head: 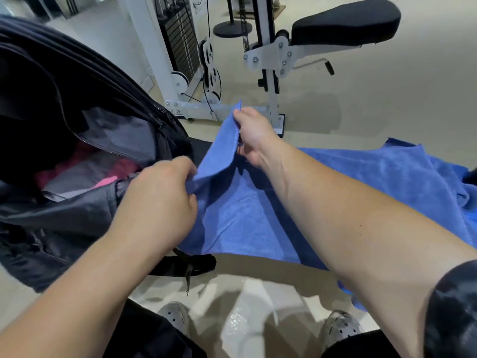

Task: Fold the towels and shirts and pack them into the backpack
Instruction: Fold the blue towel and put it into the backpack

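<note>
- Blue terry towel (240,218): the main task item. One short edge is raised and stretched between the two hands. The rest of the cloth spreads out flat below and to the right of the right hand, passing under the right forearm. The surface that carries it is hidden by the cloth.
- Left hand (160,200): fingers curled, pinching the near corner of the raised towel edge. The knuckles face the camera, so the fingertips are not visible.
- Right hand (254,136): thumb and fingers closed in a pinch on the far corner of the same edge. It is held higher and farther from the body than the left hand.
- Raised edge: forms a narrow flap that runs taut from one hand to the other and stands up over the flat part of the towel.
- Black backpack (64,220): directly left of the left hand, touching the wrist area. Its main zip is open and the mouth gapes toward the camera.
- Pink and grey garments (77,177): lying inside the open compartment, just left of the left hand.
- Black strap (180,266): hangs below the left hand, at the towel's near edge.
- White weight machine (180,47): beyond both hands, on the pale floor (387,99).
- Black padded seat (346,24): beyond the right hand, well apart from it.
- Grey clogs (175,315): on the floor, below both forearms.
</note>
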{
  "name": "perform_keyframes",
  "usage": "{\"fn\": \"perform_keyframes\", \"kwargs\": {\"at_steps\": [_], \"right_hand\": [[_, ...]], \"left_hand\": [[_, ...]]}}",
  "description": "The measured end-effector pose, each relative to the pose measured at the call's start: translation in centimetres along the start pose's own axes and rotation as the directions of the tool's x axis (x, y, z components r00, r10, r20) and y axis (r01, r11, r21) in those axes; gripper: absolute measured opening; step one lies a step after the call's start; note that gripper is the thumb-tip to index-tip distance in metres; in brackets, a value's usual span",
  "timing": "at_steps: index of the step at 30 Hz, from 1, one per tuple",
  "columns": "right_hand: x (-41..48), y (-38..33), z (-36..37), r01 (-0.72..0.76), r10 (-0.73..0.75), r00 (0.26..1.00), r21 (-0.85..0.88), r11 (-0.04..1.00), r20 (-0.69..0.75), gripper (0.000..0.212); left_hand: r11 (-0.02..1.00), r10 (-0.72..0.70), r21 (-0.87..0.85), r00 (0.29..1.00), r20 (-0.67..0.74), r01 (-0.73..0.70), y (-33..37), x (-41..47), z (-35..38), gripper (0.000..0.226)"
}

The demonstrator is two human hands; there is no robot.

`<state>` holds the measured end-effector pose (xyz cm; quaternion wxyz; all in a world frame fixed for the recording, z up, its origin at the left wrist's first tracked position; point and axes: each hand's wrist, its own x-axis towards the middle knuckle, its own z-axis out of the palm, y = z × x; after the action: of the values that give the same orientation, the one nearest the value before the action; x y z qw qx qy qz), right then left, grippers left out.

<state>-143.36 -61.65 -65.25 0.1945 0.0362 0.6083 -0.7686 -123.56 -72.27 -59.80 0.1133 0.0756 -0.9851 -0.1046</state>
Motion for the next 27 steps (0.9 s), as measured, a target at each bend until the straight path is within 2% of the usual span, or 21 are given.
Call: {"fn": "perform_keyframes", "kwargs": {"at_steps": [4, 7, 10, 13, 14, 16, 20, 23, 27], "right_hand": [[-0.3, -0.5, -3.4, 0.019, -0.03, 0.997, -0.162, 0.987, -0.069, 0.025], [-0.8, -1.1, -7.2, 0.042, -0.09, 0.984, -0.29, 0.956, -0.153, 0.029], [-1.6, -2.0, -11.4, 0.035, -0.117, 0.96, -0.304, 0.952, -0.255, 0.028], [-2.7, -2.5, -15.4, 0.033, -0.134, 0.932, -0.289, 0.957, -0.338, 0.016], [-3.1, -2.2, -16.4, 0.032, -0.143, 0.926, -0.306, 0.951, -0.349, 0.02], [-3.6, -1.2, -17.9, 0.03, -0.166, 0.929, -0.38, 0.925, -0.331, 0.031], [-4.2, 0.7, -19.6, -0.023, -0.1, 0.973, -0.519, 0.855, -0.208, 0.028], [-4.8, -0.1, -20.4, -0.009, -0.063, 0.989, -0.477, 0.879, -0.134, 0.038], [-5.8, -2.4, -21.2, 0.068, -0.134, 0.985, -0.463, 0.884, -0.111, 0.043]], "left_hand": [[0.967, 0.054, -0.254, 0.994, 0.098, -0.028, 3.2, -1.0, 2.2, 0.03], [0.922, 0.127, -0.386, 0.965, 0.228, -0.03, 6.4, -1.4, 3.6, 0.028], [0.863, 0.146, -0.503, 0.929, 0.339, 0.048, 9.4, -1.4, 5.0, 0.029], [0.824, 0.172, -0.562, 0.917, 0.361, 0.067, 12.1, -1.4, 6.9, 0.03], [0.822, 0.179, -0.565, 0.909, 0.376, 0.071, 12.8, -1.4, 7.6, 0.03], [0.835, 0.197, -0.545, 0.885, 0.422, 0.074, 13.8, -1.7, 9.1, 0.03], [0.858, 0.216, -0.509, 0.848, 0.485, 0.073, 14.5, -2.5, 11.2, 0.03], [0.833, 0.201, -0.543, 0.854, 0.48, 0.109, 14.9, -2.3, 11.2, 0.031], [0.789, 0.222, -0.61, 0.889, 0.4, 0.077, 15.7, -1.3, 9.8, 0.031]]}}
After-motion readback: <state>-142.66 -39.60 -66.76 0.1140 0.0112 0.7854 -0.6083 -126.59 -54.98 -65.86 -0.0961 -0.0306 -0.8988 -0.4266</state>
